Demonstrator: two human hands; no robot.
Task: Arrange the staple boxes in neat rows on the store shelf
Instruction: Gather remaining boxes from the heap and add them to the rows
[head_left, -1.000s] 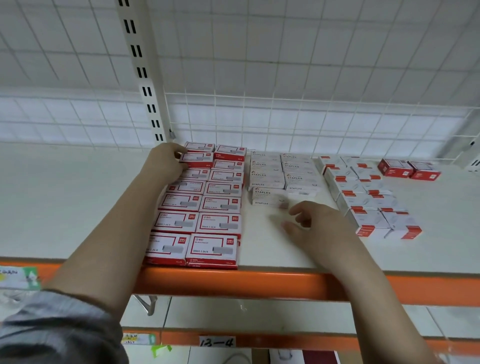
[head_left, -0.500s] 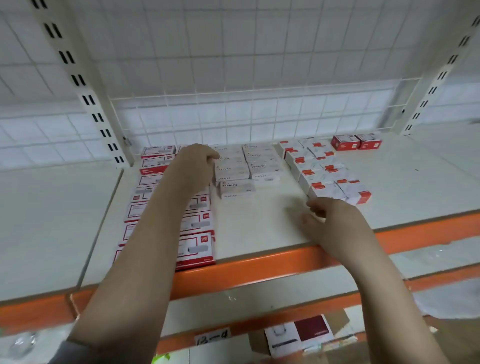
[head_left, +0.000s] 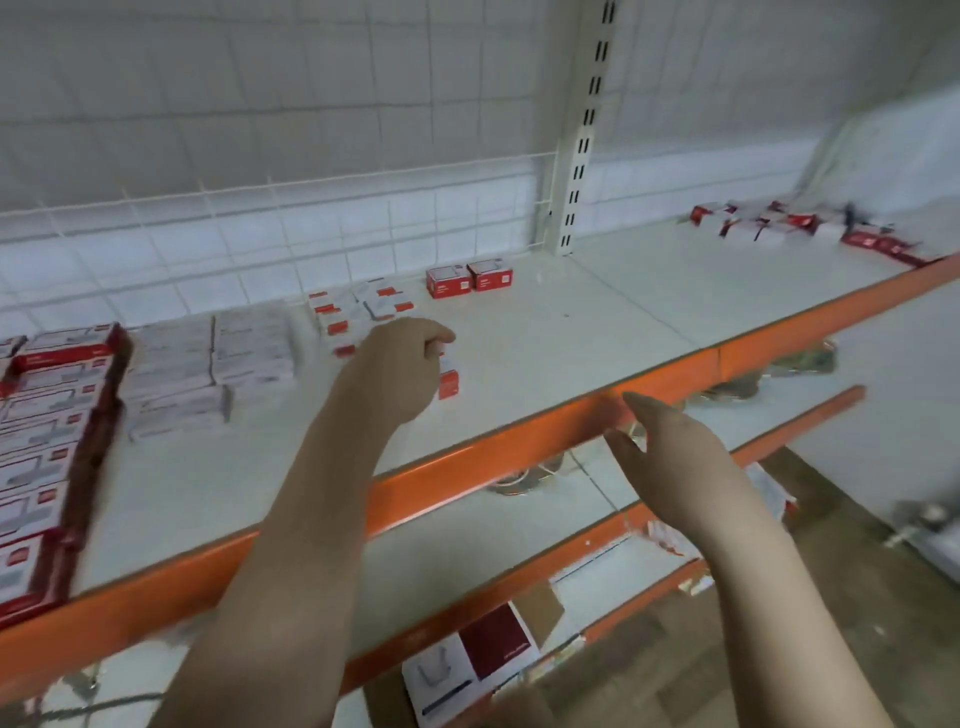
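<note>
While most boxes sit in rows, both hands hold nothing.

Far left of the left hand (head_left: 400, 369) lie the red boxes (head_left: 47, 431), then the grey boxes (head_left: 208, 364). That hand hangs loosely curled over the white-and-red boxes (head_left: 358, 312), not gripping any, I think. The right hand (head_left: 670, 457) is spread out by the orange shelf edge (head_left: 519, 452). Past it, far right, messy boxes (head_left: 795, 228) wait; fetching those looks next.

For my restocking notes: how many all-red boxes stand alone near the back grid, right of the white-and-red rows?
2. The left red box and the right red box sit side by side near the wire grid. Blurred red packs farther right are uncountable.
</note>
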